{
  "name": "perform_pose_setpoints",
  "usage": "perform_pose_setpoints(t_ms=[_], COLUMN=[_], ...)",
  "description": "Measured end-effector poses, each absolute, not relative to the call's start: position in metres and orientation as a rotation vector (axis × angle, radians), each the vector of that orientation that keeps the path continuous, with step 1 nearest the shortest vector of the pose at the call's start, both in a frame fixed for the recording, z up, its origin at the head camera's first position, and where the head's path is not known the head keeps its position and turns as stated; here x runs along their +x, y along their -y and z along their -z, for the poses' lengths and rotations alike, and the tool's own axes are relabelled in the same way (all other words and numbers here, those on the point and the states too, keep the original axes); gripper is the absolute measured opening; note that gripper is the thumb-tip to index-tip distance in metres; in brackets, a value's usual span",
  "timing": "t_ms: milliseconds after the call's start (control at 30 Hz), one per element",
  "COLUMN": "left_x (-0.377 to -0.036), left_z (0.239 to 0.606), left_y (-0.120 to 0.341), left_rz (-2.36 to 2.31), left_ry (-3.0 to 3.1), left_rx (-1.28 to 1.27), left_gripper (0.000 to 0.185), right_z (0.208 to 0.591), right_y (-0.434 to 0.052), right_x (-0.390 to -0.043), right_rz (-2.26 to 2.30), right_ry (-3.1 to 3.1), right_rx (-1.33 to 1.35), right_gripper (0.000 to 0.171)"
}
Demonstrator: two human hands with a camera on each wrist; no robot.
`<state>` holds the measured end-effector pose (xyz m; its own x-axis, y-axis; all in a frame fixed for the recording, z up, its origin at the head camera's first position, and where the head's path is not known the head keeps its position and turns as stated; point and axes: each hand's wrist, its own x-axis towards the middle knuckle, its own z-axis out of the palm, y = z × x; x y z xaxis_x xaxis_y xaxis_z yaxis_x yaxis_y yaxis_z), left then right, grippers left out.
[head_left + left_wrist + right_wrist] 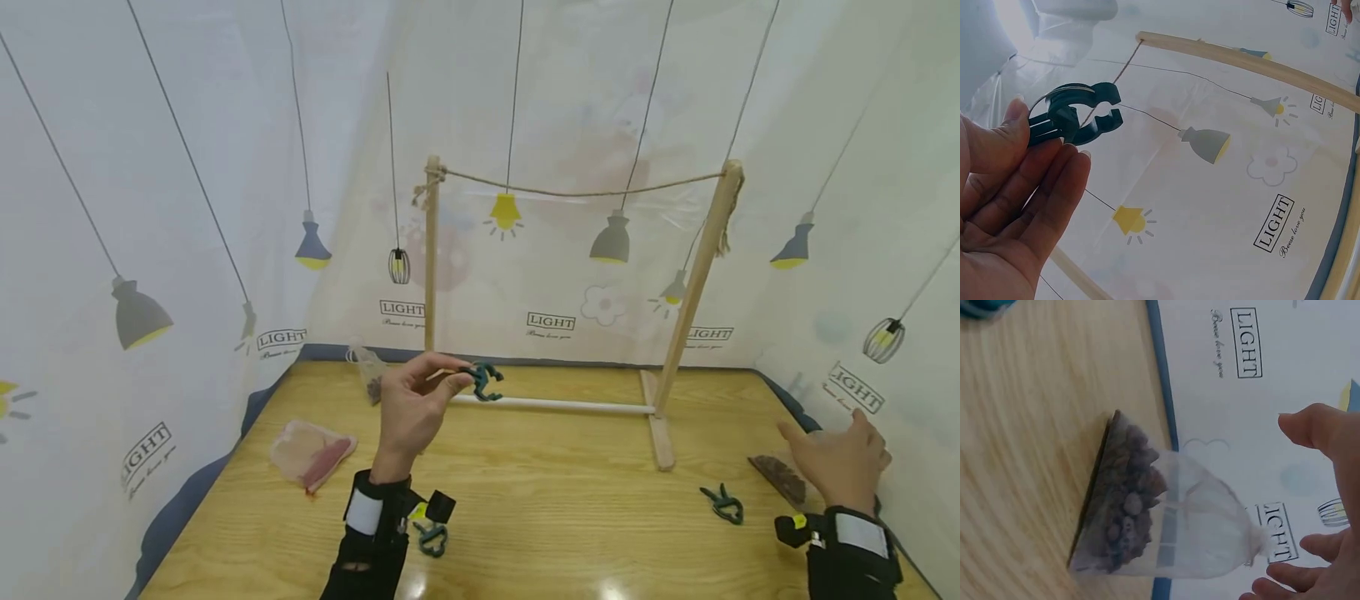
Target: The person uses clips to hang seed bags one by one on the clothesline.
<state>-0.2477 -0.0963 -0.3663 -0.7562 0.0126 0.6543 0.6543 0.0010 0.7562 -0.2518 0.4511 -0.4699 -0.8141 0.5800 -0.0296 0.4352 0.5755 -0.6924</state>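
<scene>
My left hand is raised over the table, pinching a dark green spring clip between thumb and fingers. In the left wrist view the clip points its curved jaws away from the hand, with a small gap at the tips. At the right, my right hand hovers with fingers spread and nothing in it. Beside that hand lies a translucent bag of dark brown lumps. The right wrist view shows this bag gathered at its top, near the fingertips but apparently apart from them.
A wooden frame with a slack rope and white bottom bar stands at the back. Green clips lie front left and right. Bags with pinkish and dark contents lie left. Printed curtains surround the table.
</scene>
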Motion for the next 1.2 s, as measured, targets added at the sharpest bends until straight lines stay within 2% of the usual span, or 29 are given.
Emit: perform_pose_setpoints(t_ms=[400,633,967,1200], left_x=[-0.249,-0.249,-0.248,-0.248], left_z=[0.367,0.368,0.367,0.367], left_y=[0.098,0.1,0.1,0.099], left_rz=[1.794,1.795,1.805,1.803], left_ry=[1.807,1.802,1.81,1.81], left_rx=[-0.67,-0.676,-0.658,-0.667], left_gripper=[0.014,0.014,0.012,0.013], right_z=[0.493,0.505,0.53,0.532], right_y=[-0.454,-0.457,-0.462,-0.464], right_x=[-0.246,-0.247,-0.251,-0.253], right_rz=[-1.376,-1.374,-1.317,-1.308], right_ry=[2.436,2.453,2.35,2.292], right_rx=[-1.179,-1.247,-1.191,-1.192], right_gripper=[0.116,0.113,0.084,0.073])
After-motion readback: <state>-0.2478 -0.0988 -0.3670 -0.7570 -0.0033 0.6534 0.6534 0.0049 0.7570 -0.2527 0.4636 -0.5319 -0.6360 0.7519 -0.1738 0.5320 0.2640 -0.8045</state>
